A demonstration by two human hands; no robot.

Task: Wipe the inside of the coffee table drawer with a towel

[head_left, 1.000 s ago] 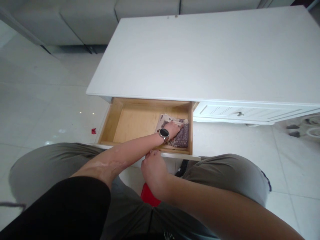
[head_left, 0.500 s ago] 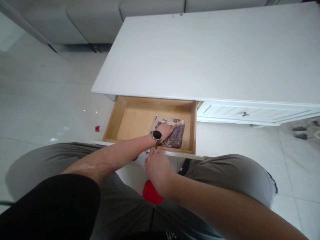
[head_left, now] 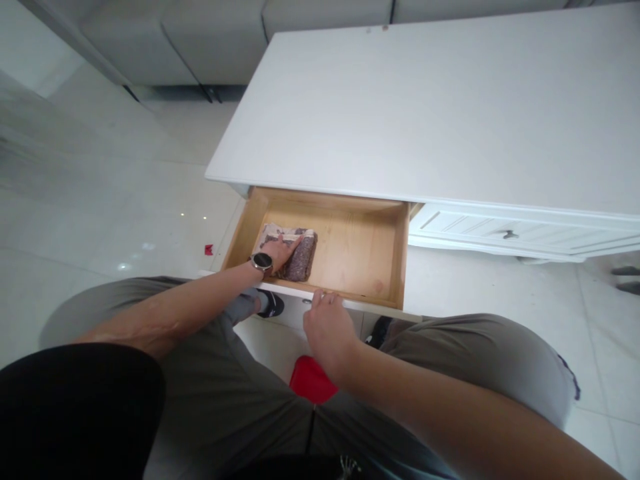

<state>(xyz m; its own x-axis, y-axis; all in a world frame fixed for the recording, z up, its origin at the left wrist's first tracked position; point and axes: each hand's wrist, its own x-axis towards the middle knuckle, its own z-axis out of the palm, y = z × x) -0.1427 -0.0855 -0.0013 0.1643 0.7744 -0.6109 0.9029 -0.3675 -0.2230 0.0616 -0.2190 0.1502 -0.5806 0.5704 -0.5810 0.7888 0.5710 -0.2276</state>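
An open wooden drawer [head_left: 360, 243] sticks out of a white cabinet [head_left: 430, 120]. A folded patterned cloth [head_left: 300, 257], beige and purple, lies in the drawer's left part. My left hand [head_left: 277, 252], with a dark watch on the wrist, rests flat on top of the cloth, fingers laid over it. My right hand [head_left: 327, 327] is at the drawer's front edge, its fingers curled over the white front panel near a small knob.
A second drawer [head_left: 505, 230] with a small handle stays closed to the right. A red object [head_left: 310, 380] lies between my knees. A small red scrap [head_left: 209, 250] sits on the pale tiled floor at the left. Grey sofa cushions [head_left: 200, 33] stand behind the cabinet.
My left hand has slid the folded cloth from the right side of the drawer to its left side. My right hand has stayed at the drawer front.
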